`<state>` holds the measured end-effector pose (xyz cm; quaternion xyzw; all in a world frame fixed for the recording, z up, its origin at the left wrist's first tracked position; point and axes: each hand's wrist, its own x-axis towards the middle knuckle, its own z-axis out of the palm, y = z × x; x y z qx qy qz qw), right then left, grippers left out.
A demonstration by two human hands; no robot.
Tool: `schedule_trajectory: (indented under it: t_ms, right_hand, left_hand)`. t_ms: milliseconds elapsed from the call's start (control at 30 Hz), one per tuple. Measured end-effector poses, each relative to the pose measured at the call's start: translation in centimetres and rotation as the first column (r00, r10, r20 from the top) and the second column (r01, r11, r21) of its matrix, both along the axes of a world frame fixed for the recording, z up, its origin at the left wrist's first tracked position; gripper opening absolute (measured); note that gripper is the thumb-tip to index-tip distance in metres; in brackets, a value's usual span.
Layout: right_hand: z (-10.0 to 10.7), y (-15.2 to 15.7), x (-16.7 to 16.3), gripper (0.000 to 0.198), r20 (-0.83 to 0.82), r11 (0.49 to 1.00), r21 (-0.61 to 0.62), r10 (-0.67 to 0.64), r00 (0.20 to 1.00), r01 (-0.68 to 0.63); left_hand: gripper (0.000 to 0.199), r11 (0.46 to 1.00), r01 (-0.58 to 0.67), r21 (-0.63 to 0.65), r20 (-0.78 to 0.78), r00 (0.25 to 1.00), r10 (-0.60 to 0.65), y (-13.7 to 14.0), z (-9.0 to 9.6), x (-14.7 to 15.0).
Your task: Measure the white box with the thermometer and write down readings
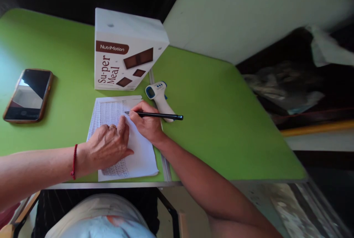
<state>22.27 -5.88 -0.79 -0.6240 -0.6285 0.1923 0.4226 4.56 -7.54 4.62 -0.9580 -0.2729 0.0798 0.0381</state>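
Sheets of paper point(142, 153) lie at the table's near edge, their left part filled with dense rows of handwriting and the right part blank. My right hand point(148, 123) grips a black pen point(166, 115), its tip touching or just over the paper at the edge of the written rows. Flat on the same sheet rests my left hand point(109, 144), a ring on one finger and its index finger stretched toward the pen tip. A red string bracelet point(74, 162) circles the left wrist.
Behind the paper stands a white NutriMotion box point(129, 53). A white and blue infrared thermometer point(160, 100) lies just beyond my right hand. On the left is a phone point(29, 96) in a brown case. The green table point(221, 127) meets a pale wall point(221, 17).
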Motion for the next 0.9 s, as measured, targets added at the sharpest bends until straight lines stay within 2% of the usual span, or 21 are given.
schedule_trajectory:
  t_ms: [233, 433, 900]
  right_hand:
    - [-0.5, 0.0, 0.2, 0.011, -0.023, 0.997, 0.066, 0.036, 0.999, -0.034]
    - [-1.1, 0.2, 0.2, 0.013, -0.089, 0.98, 0.193, 0.058, 0.994, -0.039]
    - [-1.2, 0.3, 0.2, 0.013, -0.074, 0.977, 0.209, 0.06, 0.996, -0.043]
  left_hand:
    - [0.07, 1.0, 0.024, 0.014, -0.05, 0.998, -0.024, 0.1, 0.0, 0.2]
    - [0.067, 1.0, 0.007, -0.008, -0.07, 0.998, -0.008, 0.1, 0.3, 0.1]
    - [0.068, 1.0, 0.027, -0.004, -0.073, 0.997, -0.028, 0.4, 0.1, 0.0]
